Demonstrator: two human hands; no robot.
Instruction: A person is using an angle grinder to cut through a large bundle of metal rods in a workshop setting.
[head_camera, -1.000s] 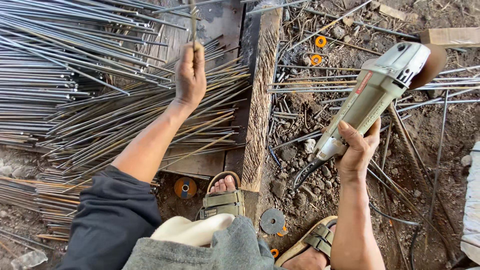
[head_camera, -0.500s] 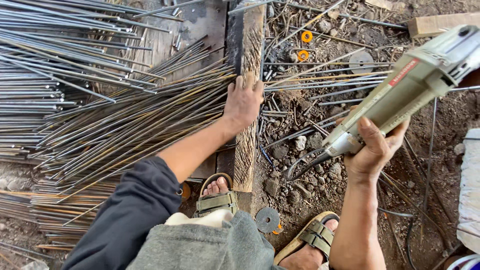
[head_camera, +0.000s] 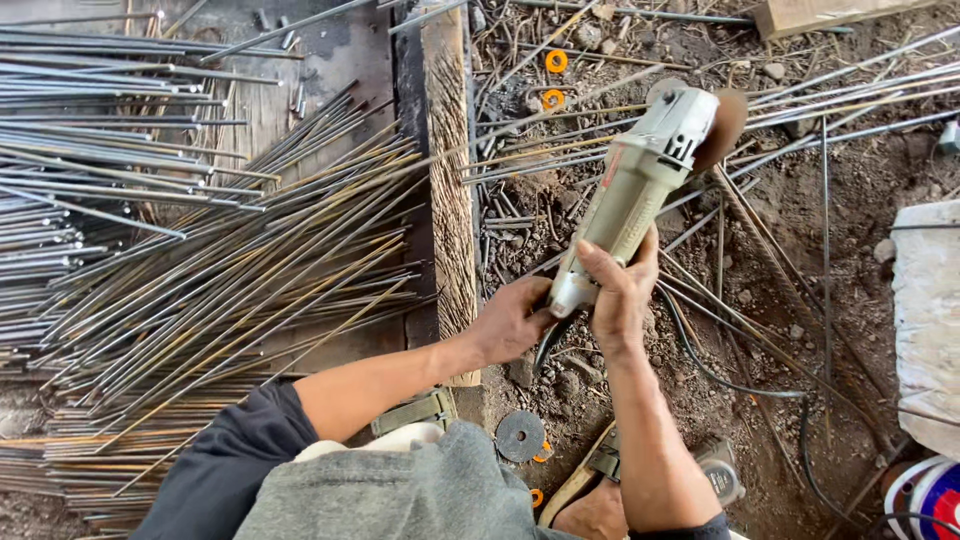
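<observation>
Even soft daylight, sharp focus

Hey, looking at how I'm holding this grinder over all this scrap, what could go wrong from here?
The grinder is held by bare hands: right hand on the body, left hand at the tail, so sparks or a slip could hurt skin. Its disc looks blurred, perhaps spinning, above loose rods it might catch. The cord loops past a sandalled foot and may snag.
</observation>
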